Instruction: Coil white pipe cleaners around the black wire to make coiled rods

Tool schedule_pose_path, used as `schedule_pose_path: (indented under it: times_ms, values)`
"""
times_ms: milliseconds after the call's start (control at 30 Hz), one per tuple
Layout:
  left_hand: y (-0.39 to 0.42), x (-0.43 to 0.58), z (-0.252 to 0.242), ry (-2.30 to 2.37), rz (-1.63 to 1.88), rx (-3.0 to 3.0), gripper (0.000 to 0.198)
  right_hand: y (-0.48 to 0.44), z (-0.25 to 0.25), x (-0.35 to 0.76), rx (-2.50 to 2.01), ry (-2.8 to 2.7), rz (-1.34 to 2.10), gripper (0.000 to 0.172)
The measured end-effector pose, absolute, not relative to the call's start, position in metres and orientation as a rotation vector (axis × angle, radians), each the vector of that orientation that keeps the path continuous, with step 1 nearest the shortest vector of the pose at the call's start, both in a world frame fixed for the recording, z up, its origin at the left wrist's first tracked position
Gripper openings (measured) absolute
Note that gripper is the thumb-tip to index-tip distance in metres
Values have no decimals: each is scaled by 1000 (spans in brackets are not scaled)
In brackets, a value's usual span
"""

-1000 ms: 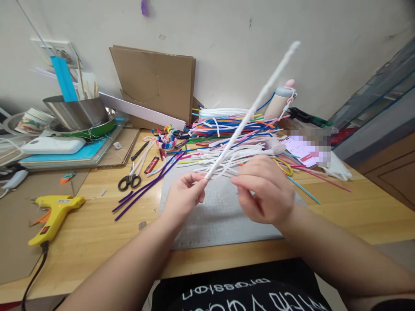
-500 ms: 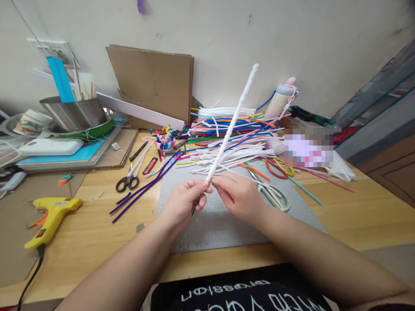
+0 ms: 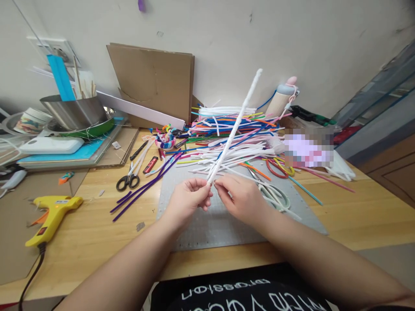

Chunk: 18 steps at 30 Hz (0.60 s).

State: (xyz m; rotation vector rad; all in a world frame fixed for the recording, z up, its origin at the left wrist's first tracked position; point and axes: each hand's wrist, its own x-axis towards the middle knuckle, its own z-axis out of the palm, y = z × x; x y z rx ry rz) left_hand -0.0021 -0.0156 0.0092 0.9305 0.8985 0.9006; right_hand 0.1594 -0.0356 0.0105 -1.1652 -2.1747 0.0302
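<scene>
A long stick wrapped in white pipe cleaner (image 3: 238, 121) slants up and to the right above the mat. My left hand (image 3: 189, 196) pinches its lower end between thumb and fingers. Right beside that end, my right hand (image 3: 241, 196) is closed with its fingertips pinched on what looks like the loose white pipe cleaner, mostly hidden by the hand. A white strand shows past the right wrist, near the pale-handled scissors (image 3: 282, 203). Both hands are over the grey cutting mat (image 3: 207, 233).
Behind the hands lies a pile of coloured pipe cleaners (image 3: 233, 125). To the left are black scissors (image 3: 128, 182), purple pipe cleaners (image 3: 139, 196) and a yellow glue gun (image 3: 53, 216). Cardboard sheets (image 3: 152, 86) lean on the wall; a bottle (image 3: 282, 99) stands at back right.
The wrapped stick's tip has shifted slightly right and down. The dark bit below my left hand no longer shows. A white strand now shows beyond my right wrist.
</scene>
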Motion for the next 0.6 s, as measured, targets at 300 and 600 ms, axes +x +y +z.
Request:
schedule_pose_path:
  times_ms: [300, 600]
  values:
    - [-18, 0, 13, 1132, 874, 1103, 16, -38, 12, 161, -1166, -2177, 33, 15]
    - [-21, -4, 8, 1213, 886, 1433, 16, -41, 24, 162, -1136, -2497, -320, 18]
